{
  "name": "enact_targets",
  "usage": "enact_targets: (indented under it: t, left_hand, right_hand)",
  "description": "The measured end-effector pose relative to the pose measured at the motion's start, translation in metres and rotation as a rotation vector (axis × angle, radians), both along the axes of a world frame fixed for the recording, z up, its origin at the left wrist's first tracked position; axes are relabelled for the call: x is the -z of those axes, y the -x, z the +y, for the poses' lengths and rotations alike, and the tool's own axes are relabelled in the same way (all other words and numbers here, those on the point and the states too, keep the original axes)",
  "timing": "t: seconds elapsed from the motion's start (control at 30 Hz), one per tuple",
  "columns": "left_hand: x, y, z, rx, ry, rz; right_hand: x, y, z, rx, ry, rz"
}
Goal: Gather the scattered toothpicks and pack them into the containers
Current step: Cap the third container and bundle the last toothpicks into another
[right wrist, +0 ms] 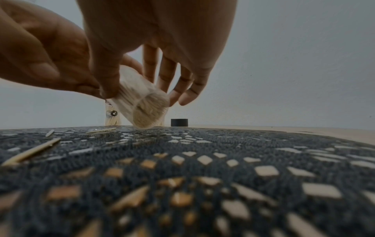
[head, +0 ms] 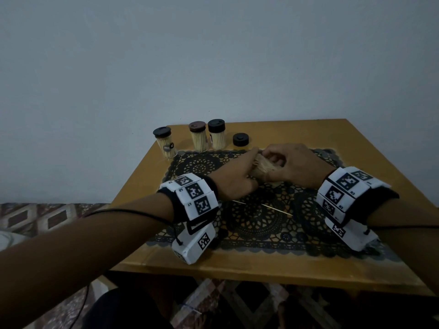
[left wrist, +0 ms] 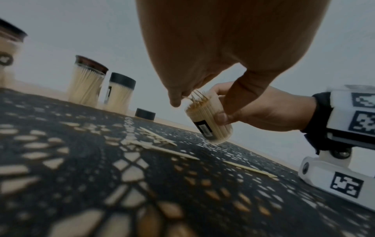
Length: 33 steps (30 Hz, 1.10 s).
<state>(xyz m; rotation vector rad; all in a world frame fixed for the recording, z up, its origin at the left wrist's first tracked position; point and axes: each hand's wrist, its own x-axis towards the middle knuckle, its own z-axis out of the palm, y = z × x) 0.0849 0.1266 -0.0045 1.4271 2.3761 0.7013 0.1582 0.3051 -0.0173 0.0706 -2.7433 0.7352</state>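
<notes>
An open clear container point(head: 260, 173) packed with toothpicks is tilted just above the black lace mat point(head: 256, 224). My right hand point(head: 275, 157) grips its body point(left wrist: 211, 126), thumb on one side, fingers behind point(right wrist: 168, 80). My left hand point(head: 251, 162) is at its mouth, where forefinger and thumb point(left wrist: 202, 99) close on toothpick ends point(left wrist: 199, 99) that stick out. A few loose toothpicks point(head: 276, 208) lie on the mat near my wrists point(left wrist: 168, 151) point(right wrist: 30, 152). The container's round bottom point(right wrist: 150, 115) faces the right wrist view.
Three closed, filled containers point(head: 165, 143) point(head: 199, 136) point(head: 217, 134) stand along the far edge of the yellow table point(head: 237, 269). A loose black lid point(head: 240, 139) sits to their right. A grey wall is close behind. A patterned floor lies below.
</notes>
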Motion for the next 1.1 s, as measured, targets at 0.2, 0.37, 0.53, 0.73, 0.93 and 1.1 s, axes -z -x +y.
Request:
enact_targets:
  t: [0.2, 0.37, 0.53, 0.73, 0.93, 1.1]
  left_hand:
    - [0.004, -0.001, 0.011, -0.008, -0.111, -0.273]
    - [0.001, 0.006, 0.0, -0.205, -0.255, 0.058]
    - [0.006, 0.01, -0.007, -0.12, -0.085, 0.022]
    - [0.006, 0.012, -0.004, -0.13, -0.045, -0.105]
    - [0.01, 0.011, -0.002, -0.194, -0.201, -0.151]
    - [0.011, 0.014, -0.001, -0.22, -0.234, 0.127]
  right_hand:
    - [0.004, 0.002, -0.004, -0.072, -0.004, 0.027]
    - [0.003, 0.002, 0.002, 0.005, -0.011, 0.033]
    - [0.002, 0.002, 0.002, 0.02, -0.055, -0.017]
    - [0.002, 0.003, 0.002, 0.012, -0.088, -0.026]
    - [0.001, 0.001, 0.0, -0.007, -0.062, -0.033]
    - [0.0, 0.0, -0.002, -0.046, -0.016, -0.066]
